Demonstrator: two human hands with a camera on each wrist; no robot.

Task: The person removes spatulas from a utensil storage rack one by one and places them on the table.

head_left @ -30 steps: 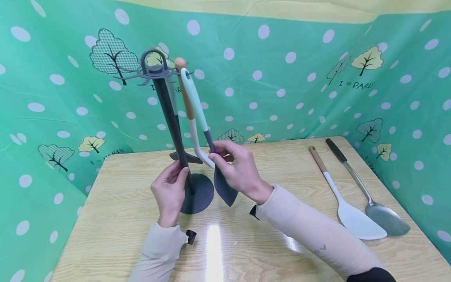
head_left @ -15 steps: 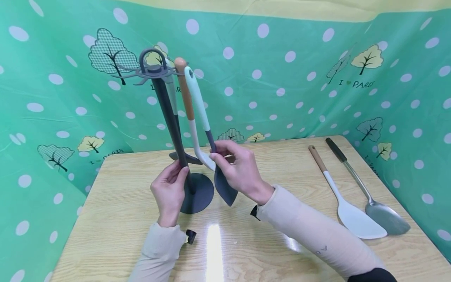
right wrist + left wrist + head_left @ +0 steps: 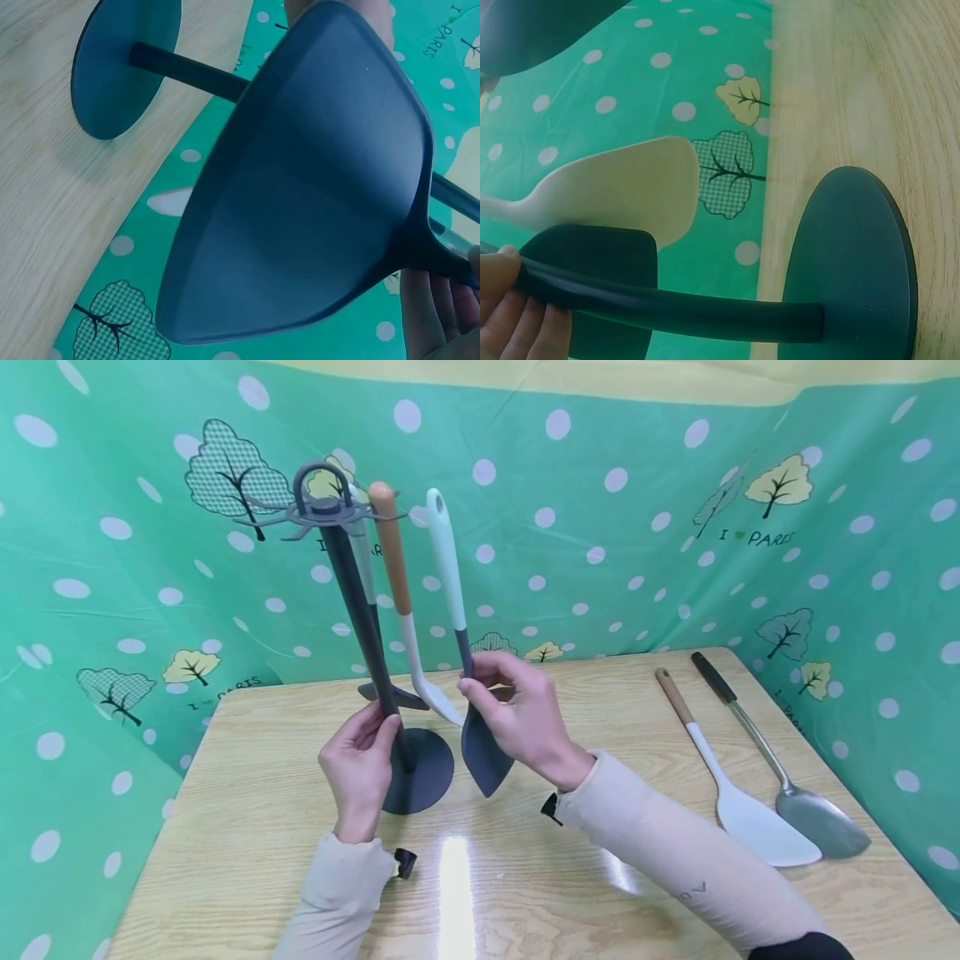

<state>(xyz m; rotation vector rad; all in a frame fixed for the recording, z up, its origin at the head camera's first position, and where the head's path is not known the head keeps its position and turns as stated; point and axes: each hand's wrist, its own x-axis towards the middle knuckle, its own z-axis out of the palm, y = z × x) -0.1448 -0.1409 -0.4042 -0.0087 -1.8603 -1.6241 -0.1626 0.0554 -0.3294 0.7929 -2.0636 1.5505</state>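
With its thumb and fingers, my left hand (image 3: pixel 358 768) grips the lower pole of a dark utensil stand (image 3: pixel 354 589), whose round base (image 3: pixel 855 247) sits on the table. My right hand (image 3: pixel 525 710) pinches the dark neck of a spatula with a mint handle (image 3: pixel 447 564). That handle's top hole is apart from the stand's hooks, to their right. The spatula's dark, broad head (image 3: pixel 307 180) fills much of the right wrist view. On the stand hang a white spatula with a wooden handle (image 3: pixel 392 556) and a dark-headed utensil with a mint handle (image 3: pixel 363 564), partly behind the pole.
At the table's right lie a white spatula with a wooden handle (image 3: pixel 761 827) and a metal spatula with a black handle (image 3: pixel 821 822), side by side. A green dotted cloth (image 3: pixel 570 452) hangs behind and beside the wooden table (image 3: pixel 247 793).
The mint-handled spatula has come off its hook and moved right with my right hand, its handle now more upright. My left hand keeps its grip on the pole.
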